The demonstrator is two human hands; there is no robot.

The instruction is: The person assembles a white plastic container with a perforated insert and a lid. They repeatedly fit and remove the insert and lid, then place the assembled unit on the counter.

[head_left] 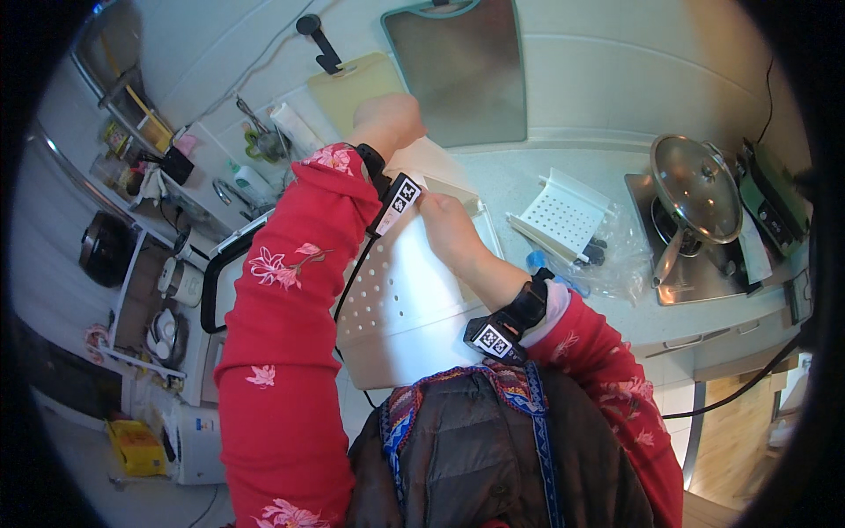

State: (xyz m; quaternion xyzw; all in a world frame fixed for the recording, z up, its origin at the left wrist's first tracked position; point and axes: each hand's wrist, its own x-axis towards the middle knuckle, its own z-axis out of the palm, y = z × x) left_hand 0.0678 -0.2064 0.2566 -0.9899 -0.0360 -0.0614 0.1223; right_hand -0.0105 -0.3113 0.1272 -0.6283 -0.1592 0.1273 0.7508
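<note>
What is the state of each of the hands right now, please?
Left hand: grip hidden; open or closed cannot be told.
Right hand: over the white perforated rack, grip hidden; whether it holds anything cannot be told.

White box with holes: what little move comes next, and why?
Maybe ease the white box away from the dark jacket: its near end looks close to it, while the left hand and right hand are toward its far end.
</note>
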